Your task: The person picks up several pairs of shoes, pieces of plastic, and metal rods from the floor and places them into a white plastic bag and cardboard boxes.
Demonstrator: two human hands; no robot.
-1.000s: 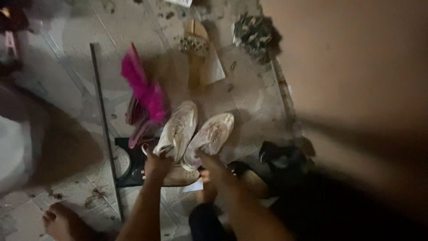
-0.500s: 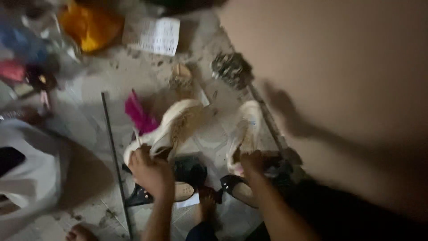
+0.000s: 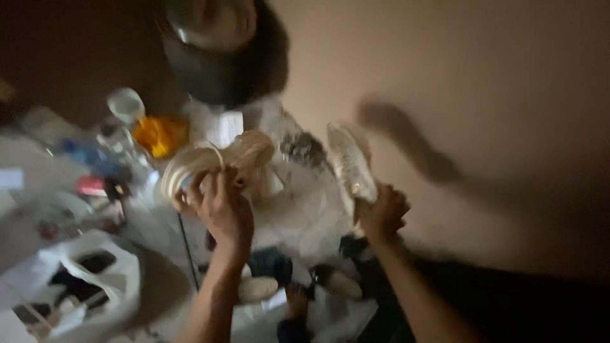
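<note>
Up off the floor now, both white sneakers are higher than half a second ago, and the view has swung toward the wall. The left hand has its fingers curled tight around the left sneaker, which sits just past the fingertips. The right hand grips the heel of the right sneaker, toe pointing far. A white plastic bag lies near left. An orange bag sits far left, beside a white paper sheet.
</note>
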